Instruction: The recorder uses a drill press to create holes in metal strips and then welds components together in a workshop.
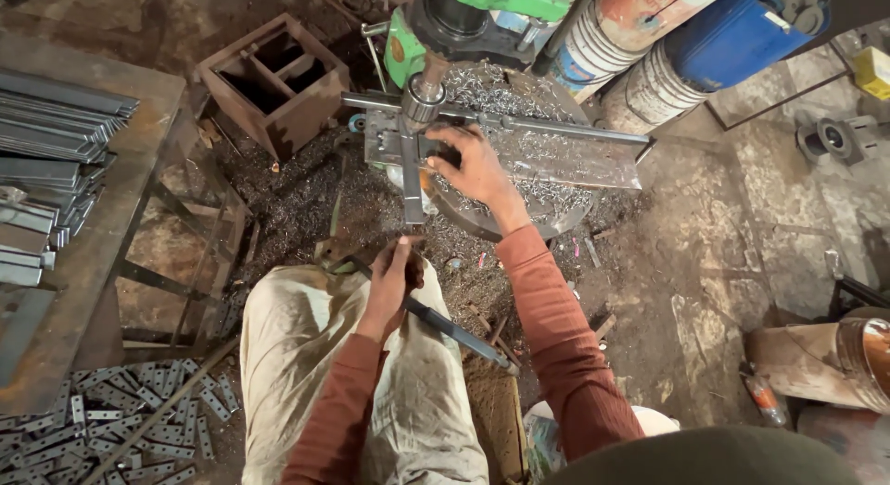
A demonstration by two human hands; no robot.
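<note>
Hands (477,165) on drill-press workpiece (519,142), metal rod (436,318)

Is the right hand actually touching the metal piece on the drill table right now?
Touching. The head view shows the right hand pressed flat on the metal piece on the round drill table, fingers curled over it beside the spindle.

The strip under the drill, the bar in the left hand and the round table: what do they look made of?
Strip under the right hand: likely bare steel, grey with a dull sheen. Bar in the left hand: dark metal, probably steel, matte. Round table: seems heavy iron or steel, strewn with bright curled shavings.
</note>
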